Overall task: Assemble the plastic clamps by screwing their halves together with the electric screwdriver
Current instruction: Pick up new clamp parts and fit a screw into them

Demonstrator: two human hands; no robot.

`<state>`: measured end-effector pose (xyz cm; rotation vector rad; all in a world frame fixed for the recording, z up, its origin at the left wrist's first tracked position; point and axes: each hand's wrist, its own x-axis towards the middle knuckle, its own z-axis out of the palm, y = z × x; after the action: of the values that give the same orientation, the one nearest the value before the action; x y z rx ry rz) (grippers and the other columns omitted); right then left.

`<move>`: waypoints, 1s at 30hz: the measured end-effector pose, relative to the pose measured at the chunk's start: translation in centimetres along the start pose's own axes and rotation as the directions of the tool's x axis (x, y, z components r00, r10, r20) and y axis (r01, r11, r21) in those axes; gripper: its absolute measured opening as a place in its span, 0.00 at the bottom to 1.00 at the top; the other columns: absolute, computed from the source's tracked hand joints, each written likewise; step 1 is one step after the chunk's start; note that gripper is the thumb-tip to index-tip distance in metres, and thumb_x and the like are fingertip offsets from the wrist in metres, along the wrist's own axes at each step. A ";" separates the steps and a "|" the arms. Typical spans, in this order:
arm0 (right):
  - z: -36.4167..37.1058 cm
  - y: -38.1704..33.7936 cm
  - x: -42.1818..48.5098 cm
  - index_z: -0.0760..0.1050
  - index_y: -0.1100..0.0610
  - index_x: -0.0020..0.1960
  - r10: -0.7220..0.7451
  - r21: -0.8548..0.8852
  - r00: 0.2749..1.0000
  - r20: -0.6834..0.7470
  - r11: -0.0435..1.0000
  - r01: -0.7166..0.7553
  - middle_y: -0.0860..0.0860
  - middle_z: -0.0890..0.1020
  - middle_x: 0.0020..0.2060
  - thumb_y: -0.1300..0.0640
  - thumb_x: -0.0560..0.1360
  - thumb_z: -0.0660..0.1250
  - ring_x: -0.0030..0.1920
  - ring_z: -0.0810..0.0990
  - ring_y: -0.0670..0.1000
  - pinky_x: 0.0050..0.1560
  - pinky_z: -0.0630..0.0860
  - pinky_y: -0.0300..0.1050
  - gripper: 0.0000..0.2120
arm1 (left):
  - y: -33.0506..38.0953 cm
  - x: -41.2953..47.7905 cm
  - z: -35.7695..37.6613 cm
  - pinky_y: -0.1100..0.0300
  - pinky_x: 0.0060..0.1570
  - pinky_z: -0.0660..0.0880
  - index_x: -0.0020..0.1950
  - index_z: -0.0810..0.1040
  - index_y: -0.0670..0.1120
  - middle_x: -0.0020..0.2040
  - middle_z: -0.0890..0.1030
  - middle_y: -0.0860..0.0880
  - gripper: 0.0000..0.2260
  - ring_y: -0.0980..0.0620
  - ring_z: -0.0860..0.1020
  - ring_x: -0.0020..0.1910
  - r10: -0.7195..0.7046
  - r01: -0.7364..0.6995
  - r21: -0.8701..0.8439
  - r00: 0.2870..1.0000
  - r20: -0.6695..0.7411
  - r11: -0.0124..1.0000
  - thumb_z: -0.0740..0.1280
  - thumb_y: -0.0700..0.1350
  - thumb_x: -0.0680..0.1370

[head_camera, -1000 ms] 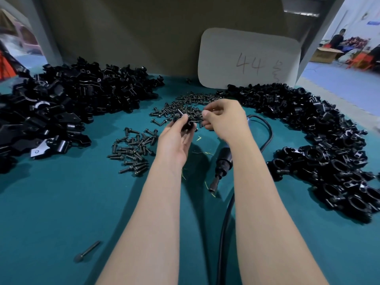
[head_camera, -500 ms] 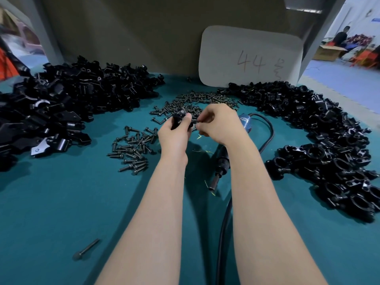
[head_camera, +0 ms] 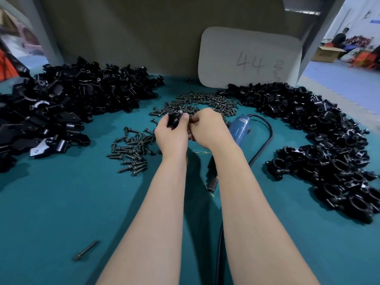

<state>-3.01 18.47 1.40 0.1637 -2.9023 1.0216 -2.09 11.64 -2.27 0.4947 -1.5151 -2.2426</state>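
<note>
Head view:

1. The left hand (head_camera: pixel 171 134) grips a black clamp part (head_camera: pixel 173 119) between thumb and fingers. It holds the part above the teal work surface (head_camera: pixel 51 202), over the near edge of the far screw pile (head_camera: pixel 202 103) at mid-table.
2. The right hand (head_camera: pixel 207 130) is curled, with its fingertips at the right side of the clamp part. Whether they pinch a screw or the part itself cannot be determined.
3. The electric screwdriver (head_camera: pixel 239 128) lies on the surface just right of the right hand, blue body away from the person, black nose toward the near edge. Neither hand touches it. Its black cable (head_camera: pixel 265 145) loops to its right.
4. A second group of screws (head_camera: pixel 131 149) lies left of the left wrist.
5. Loose clamp halves (head_camera: pixel 72 99) are heaped at the far left. Ring-shaped clamps (head_camera: pixel 329 153) are heaped along the right side.
6. A single bolt (head_camera: pixel 85 250) lies near the near-left corner.
7. A grey card marked "44" (head_camera: pixel 249 58) leans against the back wall.
</note>
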 end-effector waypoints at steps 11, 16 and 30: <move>1.2 0.5 -0.4 0.72 0.62 0.43 -0.008 -0.022 1.000 0.017 1.000 0.008 0.60 0.81 0.43 0.53 0.82 0.53 0.45 0.80 0.61 0.47 0.77 0.53 0.17 | 0.0 0.1 -0.1 0.57 0.52 0.76 0.50 0.79 0.42 0.46 0.82 0.47 0.04 0.51 0.78 0.45 0.113 -0.104 0.137 0.992 -0.054 0.985 0.70 0.41 0.76; 0.0 0.6 0.1 0.75 0.61 0.55 -0.019 -0.010 1.000 -0.014 1.000 0.019 0.57 0.82 0.48 0.57 0.79 0.62 0.50 0.80 0.56 0.46 0.74 0.44 0.09 | -0.2 0.0 0.1 0.54 0.57 0.76 0.54 0.79 0.43 0.50 0.83 0.47 0.09 0.49 0.80 0.51 0.141 -0.121 0.222 0.987 -0.076 0.968 0.70 0.45 0.76; 0.6 1.4 0.0 0.76 0.62 0.50 -0.050 0.037 0.996 -0.069 0.998 0.053 0.50 0.78 0.32 0.62 0.79 0.60 0.33 0.77 0.46 0.33 0.70 0.36 0.07 | -0.3 -0.3 0.3 0.62 0.43 0.72 0.42 0.75 0.50 0.43 0.81 0.49 0.06 0.53 0.76 0.39 0.111 -0.099 0.164 0.992 -0.064 0.981 0.71 0.43 0.75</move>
<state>-3.21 19.22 0.09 0.2009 -2.8039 1.0548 -2.01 12.17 -2.37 0.5244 -1.6530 -2.0112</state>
